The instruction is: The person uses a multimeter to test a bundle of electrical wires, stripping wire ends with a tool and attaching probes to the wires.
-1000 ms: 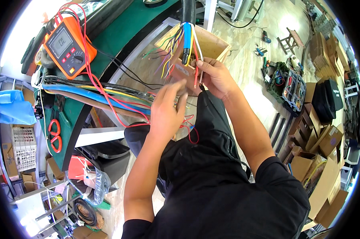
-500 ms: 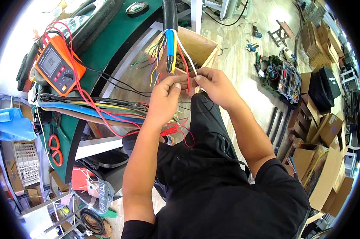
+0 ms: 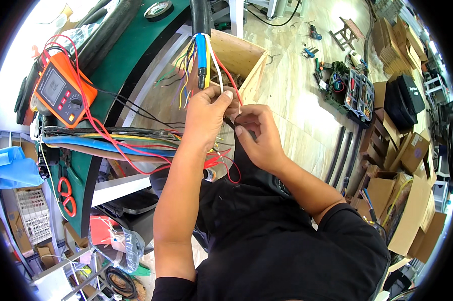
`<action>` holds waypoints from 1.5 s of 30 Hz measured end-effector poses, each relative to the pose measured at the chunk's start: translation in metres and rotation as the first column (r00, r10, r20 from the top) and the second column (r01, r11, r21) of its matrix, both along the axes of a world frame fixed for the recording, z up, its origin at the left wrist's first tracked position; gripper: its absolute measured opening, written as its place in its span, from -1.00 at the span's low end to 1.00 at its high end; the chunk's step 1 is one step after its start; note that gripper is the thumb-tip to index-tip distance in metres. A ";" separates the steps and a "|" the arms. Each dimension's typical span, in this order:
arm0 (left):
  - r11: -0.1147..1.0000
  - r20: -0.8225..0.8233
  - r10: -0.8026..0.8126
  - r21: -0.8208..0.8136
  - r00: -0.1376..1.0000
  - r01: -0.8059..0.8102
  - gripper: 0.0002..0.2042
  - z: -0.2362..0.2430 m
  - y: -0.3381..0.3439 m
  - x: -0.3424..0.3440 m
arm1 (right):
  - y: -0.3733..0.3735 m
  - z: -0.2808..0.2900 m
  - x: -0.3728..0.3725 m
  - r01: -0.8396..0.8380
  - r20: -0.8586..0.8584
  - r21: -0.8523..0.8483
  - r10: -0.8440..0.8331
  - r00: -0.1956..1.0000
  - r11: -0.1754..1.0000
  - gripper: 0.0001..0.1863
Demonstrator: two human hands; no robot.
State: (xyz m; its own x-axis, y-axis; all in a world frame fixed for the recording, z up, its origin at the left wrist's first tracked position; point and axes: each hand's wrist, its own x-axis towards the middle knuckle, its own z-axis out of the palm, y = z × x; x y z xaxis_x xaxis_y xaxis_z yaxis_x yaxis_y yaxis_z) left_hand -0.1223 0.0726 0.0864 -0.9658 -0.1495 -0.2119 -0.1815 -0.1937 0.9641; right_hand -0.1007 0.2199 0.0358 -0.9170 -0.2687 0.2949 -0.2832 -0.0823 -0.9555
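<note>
A thick black cable (image 3: 200, 17) hangs from the upper edge of the view, its sheath cut back so that coloured wires fan out. My left hand (image 3: 209, 113) pinches the white wire (image 3: 217, 62) between thumb and forefinger. Close to its right, my right hand (image 3: 261, 138) has curled fingers and a bent thumb beside the lower end of the red wire (image 3: 231, 78). What those fingers hold, if anything, is hidden. A capped blue wire (image 3: 202, 55) and a yellow wire (image 3: 208, 65) hang above my left hand. Thin coloured wires (image 3: 187, 62) spread leftward.
An orange multimeter (image 3: 63, 93) with red and black leads lies on the green table (image 3: 121, 65) at left, near a wire bundle (image 3: 96, 143) and red-handled scissors (image 3: 66, 193). A wooden box (image 3: 241, 50) stands behind my hands. Right: an open toolbox (image 3: 354, 95) and cardboard boxes (image 3: 412, 210).
The white wire has passed from my right fingers to my left hand's pinch. My right hand has dropped lower, off the white wire. The whole view has shifted slightly.
</note>
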 end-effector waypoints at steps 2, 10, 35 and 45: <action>0.998 0.005 -0.008 0.061 1.000 0.007 -0.79 -0.001 0.000 0.001 | 0.002 -0.018 0.004 0.085 0.072 -0.066 -0.081 0.994 0.994 -0.50; 0.973 -0.002 -0.022 -0.231 1.000 0.021 -0.71 0.012 -0.010 0.012 | -0.013 -0.057 -0.019 -0.115 0.011 0.312 0.117 0.993 0.943 -0.33; 0.690 -0.081 0.054 -0.717 0.995 -0.096 -0.74 -0.014 -0.046 0.027 | -0.007 -0.028 -0.017 -0.346 0.038 0.533 0.387 0.921 0.772 -0.56; 0.735 -0.016 0.026 -0.678 1.000 -0.029 -0.75 -0.027 -0.059 0.000 | 0.010 -0.041 -0.018 -0.290 0.096 0.598 0.292 0.951 0.747 -0.57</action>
